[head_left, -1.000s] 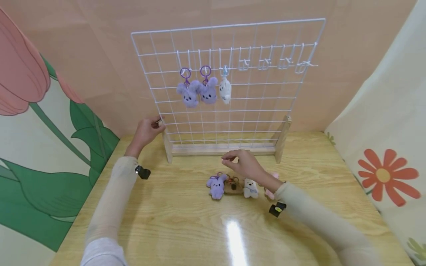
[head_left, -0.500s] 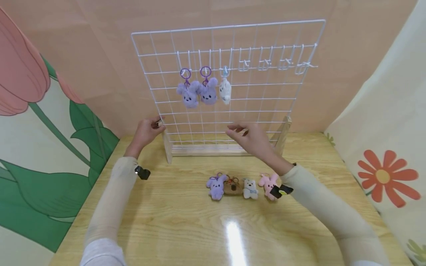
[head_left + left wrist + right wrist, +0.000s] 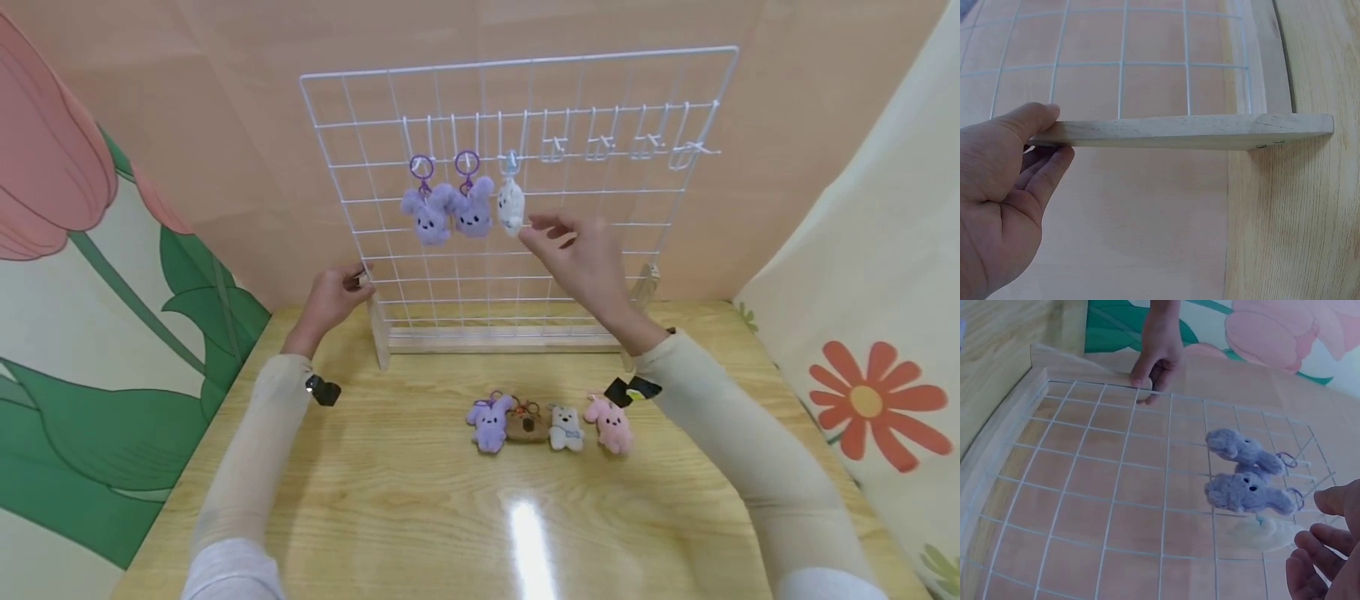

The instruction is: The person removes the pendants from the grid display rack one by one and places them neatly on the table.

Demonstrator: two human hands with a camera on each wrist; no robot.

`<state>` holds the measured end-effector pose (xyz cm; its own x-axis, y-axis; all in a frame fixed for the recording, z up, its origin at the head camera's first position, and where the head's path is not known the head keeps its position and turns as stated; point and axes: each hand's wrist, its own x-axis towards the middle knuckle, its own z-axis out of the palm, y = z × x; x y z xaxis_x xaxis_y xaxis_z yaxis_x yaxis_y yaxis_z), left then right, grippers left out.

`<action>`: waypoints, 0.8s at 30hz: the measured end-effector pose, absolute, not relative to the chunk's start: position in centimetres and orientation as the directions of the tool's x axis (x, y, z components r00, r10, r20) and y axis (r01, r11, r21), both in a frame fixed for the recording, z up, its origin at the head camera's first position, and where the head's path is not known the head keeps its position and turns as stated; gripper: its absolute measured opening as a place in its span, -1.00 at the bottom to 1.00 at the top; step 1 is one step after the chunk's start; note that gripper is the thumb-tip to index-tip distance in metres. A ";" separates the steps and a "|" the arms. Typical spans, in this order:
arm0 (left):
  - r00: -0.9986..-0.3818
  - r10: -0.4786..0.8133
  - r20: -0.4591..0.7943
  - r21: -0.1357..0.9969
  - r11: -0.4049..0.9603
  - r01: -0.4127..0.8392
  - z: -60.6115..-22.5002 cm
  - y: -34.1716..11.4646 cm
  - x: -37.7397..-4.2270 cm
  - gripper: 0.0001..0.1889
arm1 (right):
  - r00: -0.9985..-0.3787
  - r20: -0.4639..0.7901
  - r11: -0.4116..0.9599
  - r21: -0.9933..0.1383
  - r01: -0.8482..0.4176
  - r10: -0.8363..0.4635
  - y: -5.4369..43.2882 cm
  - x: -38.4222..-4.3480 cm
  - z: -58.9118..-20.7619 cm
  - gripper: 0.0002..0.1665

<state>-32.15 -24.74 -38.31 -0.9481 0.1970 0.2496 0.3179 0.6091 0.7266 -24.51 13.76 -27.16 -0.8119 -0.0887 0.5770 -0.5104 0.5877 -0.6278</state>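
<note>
The left hand is pinching a wooden upright; the right hand, fingers parted, is hovering by a vertically hanging white plush keychain facing leftward.

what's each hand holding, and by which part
Left hand: the wooden upright, by its top end. Right hand: nothing, though it is near the white plush.

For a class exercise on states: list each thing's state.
Rack: upright
Left hand: gripping rack's post
Right hand: holding nothing
Upper purple toys: both hanging
Upper white toy: hanging
Lower purple toy: lying
Brown toy: lying
Lower white toy: lying
Pink toy: lying
Hooks: three loaded, four bare
</note>
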 end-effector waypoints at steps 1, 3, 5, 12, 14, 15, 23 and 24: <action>-0.949 0.196 0.248 0.728 0.609 0.316 -38.3 -24.7 -32.2 -0.52 | -0.811 0.579 0.585 -0.630 -0.510 -0.083 13.7 -24.6 -26.9 -0.57; -0.950 0.195 0.245 0.728 0.610 0.313 -38.3 -24.7 -32.2 -0.51 | -0.810 0.582 0.585 -0.633 -0.508 -0.074 13.7 -25.0 -26.5 -0.55; -0.951 0.194 0.242 0.728 0.611 0.310 -38.3 -24.8 -32.2 -0.51 | -0.816 0.576 0.579 -0.646 -0.497 -0.058 13.5 -25.4 -26.1 -0.52; -0.951 0.194 0.243 0.720 0.621 0.310 -38.4 -24.8 -32.2 -0.51 | -0.820 0.572 0.553 -0.677 -0.485 -0.018 13.0 -27.0 -25.0 -0.46; -0.951 0.193 0.241 0.718 0.624 0.309 -38.4 -24.9 -32.2 -0.51 | -0.814 0.581 0.559 -0.670 -0.489 -0.015 12.8 -27.4 -24.8 -0.45; -0.951 0.193 0.241 0.718 0.624 0.309 -38.3 -24.9 -32.2 -0.51 | -0.811 0.584 0.559 -0.670 -0.489 -0.010 12.7 -27.7 -24.7 -0.46; -0.953 0.190 0.236 0.718 0.627 0.303 -38.4 -24.9 -32.4 -0.51 | -0.826 0.563 0.552 -0.697 -0.457 0.027 11.6 -29.2 -24.3 -0.43; -0.954 0.189 0.234 0.719 0.627 0.301 -38.4 -24.9 -32.4 -0.51 | -0.830 0.557 0.551 -0.702 -0.451 0.032 11.5 -29.3 -24.3 -0.43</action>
